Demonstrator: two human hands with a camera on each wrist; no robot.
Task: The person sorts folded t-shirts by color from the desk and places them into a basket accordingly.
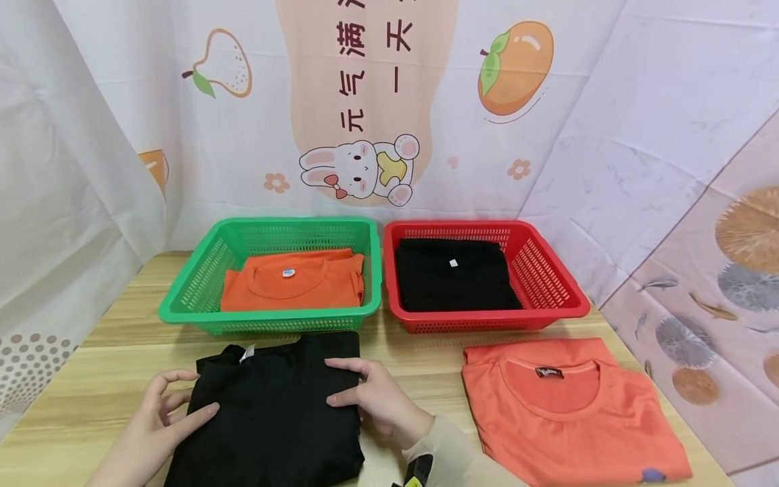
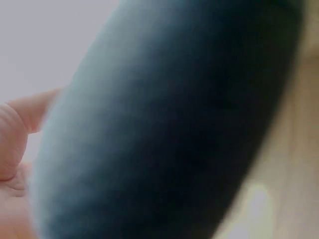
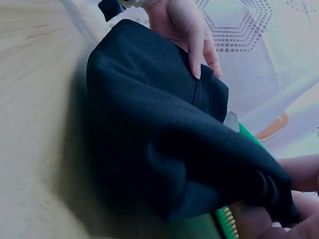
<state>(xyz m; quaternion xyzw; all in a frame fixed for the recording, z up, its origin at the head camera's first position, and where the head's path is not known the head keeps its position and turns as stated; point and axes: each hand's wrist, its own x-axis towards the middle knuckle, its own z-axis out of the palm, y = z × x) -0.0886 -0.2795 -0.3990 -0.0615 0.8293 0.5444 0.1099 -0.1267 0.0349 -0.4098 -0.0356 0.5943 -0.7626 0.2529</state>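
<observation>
A folded black T-shirt (image 1: 274,412) with a small white neck label is at the front left of the table. My left hand (image 1: 159,421) grips its left edge, thumb on top. At the right edge, my right hand (image 1: 382,400) pinches the cloth, thumb and a finger over it. The right wrist view shows the black cloth (image 3: 149,109) bulging and raised between both hands. Blurred dark cloth (image 2: 164,124) fills most of the left wrist view, hiding much of that hand. To the right lies a folded coral T-shirt (image 1: 554,412), touched by neither hand.
Behind the black shirt stands a green basket (image 1: 268,316) holding a folded orange T-shirt (image 1: 292,284). Beside it, a red basket (image 1: 487,315) contains folded black clothing (image 1: 453,281). Printed cloth (image 1: 450,88) hangs behind the wooden table (image 1: 91,406).
</observation>
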